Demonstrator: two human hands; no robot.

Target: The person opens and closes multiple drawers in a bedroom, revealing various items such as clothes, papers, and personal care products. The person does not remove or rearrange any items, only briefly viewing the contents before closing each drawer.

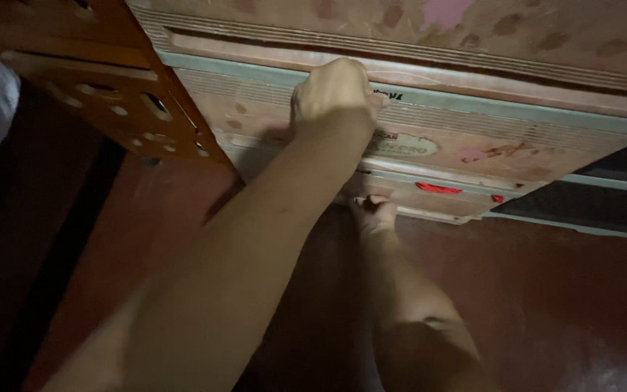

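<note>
Head camera looks down in dim, reddish light on two bare arms stretched toward a stack of flat mattresses or cushioned pads lying on the floor. Their covers are pale with brownish and pink blotches, and grey piping runs along the edges. Nothing that could be called a container shows up, only these stacked layers.

Left hand sits on top of the upper layer's grey edge band, fingers curled under into a fist that seems to clutch the band or the fabric beside it; the grip itself is hidden under the knuckles. Right hand is lower, at the bottom layer's edge, fingertips pressed against the trim, clenched or pinching I cannot tell. Just right of it, a small red tag lies on that same edge, near but not touching.

A carved wooden panel with cut-out holes stands at the left, beside the stack. Dark red floor spreads beneath the arms.
</note>
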